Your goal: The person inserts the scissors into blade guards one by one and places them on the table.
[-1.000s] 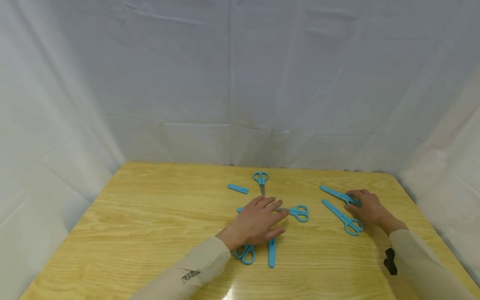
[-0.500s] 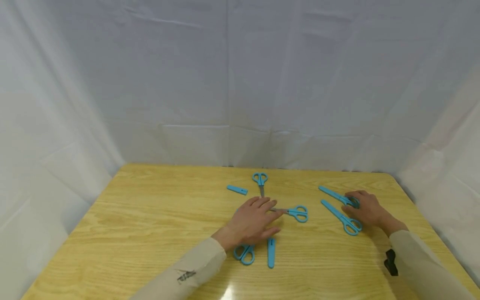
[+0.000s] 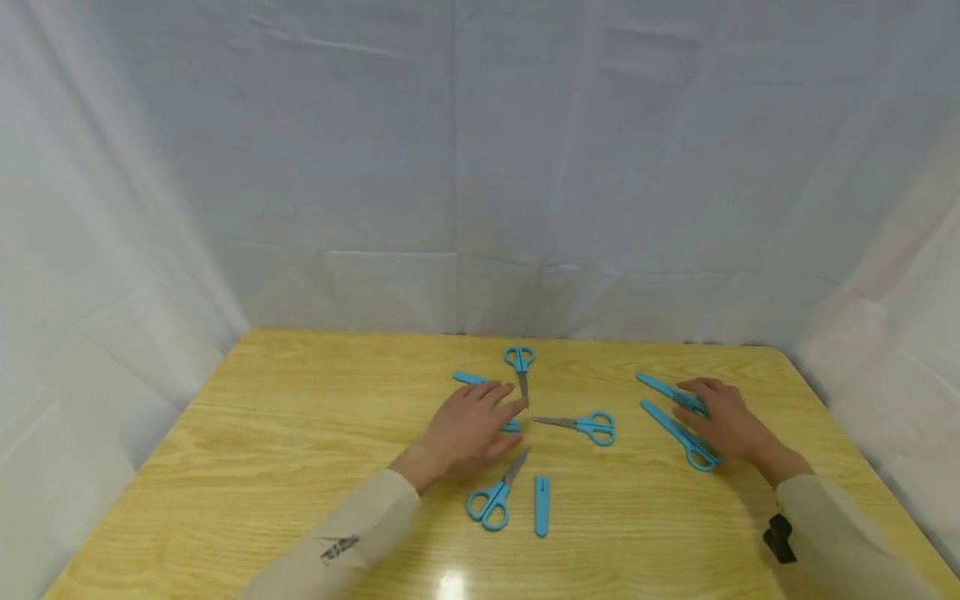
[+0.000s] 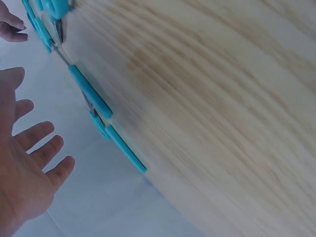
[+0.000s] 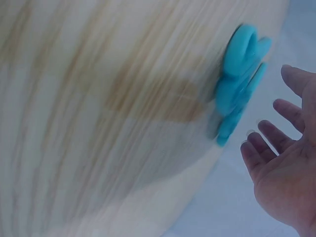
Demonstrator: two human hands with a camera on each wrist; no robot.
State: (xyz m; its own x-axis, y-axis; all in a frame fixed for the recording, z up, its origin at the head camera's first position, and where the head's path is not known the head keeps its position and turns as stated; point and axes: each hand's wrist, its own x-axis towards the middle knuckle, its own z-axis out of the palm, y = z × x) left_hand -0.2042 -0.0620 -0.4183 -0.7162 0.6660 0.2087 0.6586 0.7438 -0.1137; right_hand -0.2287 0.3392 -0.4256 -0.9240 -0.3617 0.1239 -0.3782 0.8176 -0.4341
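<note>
My left hand (image 3: pixel 468 425), fingers loosely spread, hovers over a blue scissor sheath (image 3: pixel 512 426) that it mostly hides. A second sheath (image 3: pixel 468 377) shows beyond its fingertips. Three blue-handled scissors with bare blades point toward one spot: far scissors (image 3: pixel 520 360), right-hand scissors (image 3: pixel 597 428) and near scissors (image 3: pixel 489 505). A third sheath (image 3: pixel 542 507) lies beside the near pair. My right hand (image 3: pixel 726 421) is held over two sheathed scissors, the upper pair (image 3: pixel 660 385) and the lower pair (image 3: pixel 675 427), partly covering their handles. In the right wrist view, its relaxed fingers (image 5: pixel 276 136) hold nothing.
The wooden table (image 3: pixel 300 433) has a light, streaky grain. White sheeting (image 3: pixel 375 208) hangs behind it and along both sides. A black clip-like piece (image 3: pixel 780 537) sits at the right sleeve.
My left hand has drawn back to the left, uncovering the near scissors' blades and the right-hand pair's tip. The right hand has shifted slightly left over the sheathed scissors.
</note>
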